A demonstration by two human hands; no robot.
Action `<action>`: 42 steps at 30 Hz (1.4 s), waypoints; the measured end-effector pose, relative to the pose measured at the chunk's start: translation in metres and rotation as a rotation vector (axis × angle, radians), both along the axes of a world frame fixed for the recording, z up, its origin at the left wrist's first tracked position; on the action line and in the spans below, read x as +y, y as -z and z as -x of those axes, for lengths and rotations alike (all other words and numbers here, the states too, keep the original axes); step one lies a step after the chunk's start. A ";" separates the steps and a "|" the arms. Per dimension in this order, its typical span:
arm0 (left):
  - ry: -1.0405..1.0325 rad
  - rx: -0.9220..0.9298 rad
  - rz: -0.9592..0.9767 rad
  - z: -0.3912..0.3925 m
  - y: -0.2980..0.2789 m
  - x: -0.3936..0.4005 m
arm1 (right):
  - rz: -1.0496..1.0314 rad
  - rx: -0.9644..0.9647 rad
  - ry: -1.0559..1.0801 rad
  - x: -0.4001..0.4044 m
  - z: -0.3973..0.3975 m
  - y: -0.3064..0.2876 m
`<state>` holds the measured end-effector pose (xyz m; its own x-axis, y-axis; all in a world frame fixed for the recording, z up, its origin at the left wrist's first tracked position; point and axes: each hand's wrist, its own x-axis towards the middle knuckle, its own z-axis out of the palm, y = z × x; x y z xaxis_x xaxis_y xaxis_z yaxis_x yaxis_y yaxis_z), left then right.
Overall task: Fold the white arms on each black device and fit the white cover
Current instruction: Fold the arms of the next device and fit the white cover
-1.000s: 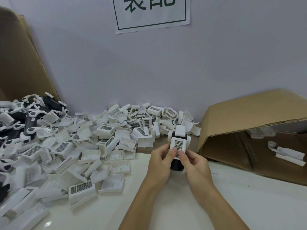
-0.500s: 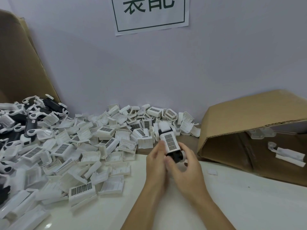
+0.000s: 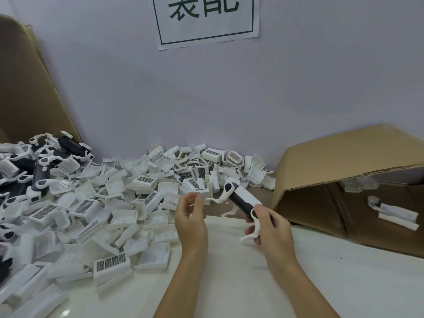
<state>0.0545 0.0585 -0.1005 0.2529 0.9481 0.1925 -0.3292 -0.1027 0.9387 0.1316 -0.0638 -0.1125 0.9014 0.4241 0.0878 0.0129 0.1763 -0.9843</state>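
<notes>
A pale lilac wall (image 3: 298, 88) carrying a white paper sign with dark green characters (image 3: 206, 19) is backing a glossy white bench (image 3: 229, 283). An open brown cardboard box (image 3: 344, 171), tipped on its side at the bench's right edge, is being used, by the look of it, to take finished pieces. A heap of white plastic covers with dark grilles (image 3: 110, 203) is spread along the back and left edges, within reach. A black oblong device with white hinged arms (image 3: 241, 200) is being held above the bench's middle, near the box mouth, gripped at its near end by the right hand (image 3: 270, 228), its arms splayed out, unfolded. The left hand (image 3: 191, 216) is held just beside it, fingers loosely curled, holding nothing, probably ready to fold an arm.
</notes>
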 end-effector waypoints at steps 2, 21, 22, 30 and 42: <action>0.211 -0.117 0.114 0.002 -0.003 -0.001 | -0.061 0.225 -0.087 0.001 -0.004 -0.003; 0.456 -0.218 0.134 0.008 -0.008 0.002 | -0.158 -0.143 -0.300 -0.011 -0.001 0.000; 0.442 -0.211 0.124 0.009 -0.008 0.003 | -0.132 -0.207 -0.281 -0.011 0.000 0.000; 0.363 -0.185 0.149 0.009 -0.007 0.007 | 0.012 -0.442 -0.171 -0.008 0.008 0.001; 0.255 -0.139 0.190 0.007 -0.005 0.009 | 0.251 -0.578 -0.051 0.000 0.009 0.011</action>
<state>0.0480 0.0676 -0.0951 0.4705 0.8798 0.0676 -0.4482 0.1722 0.8772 0.1231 -0.0639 -0.1232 0.7164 0.5361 0.4465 0.5525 -0.0451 -0.8323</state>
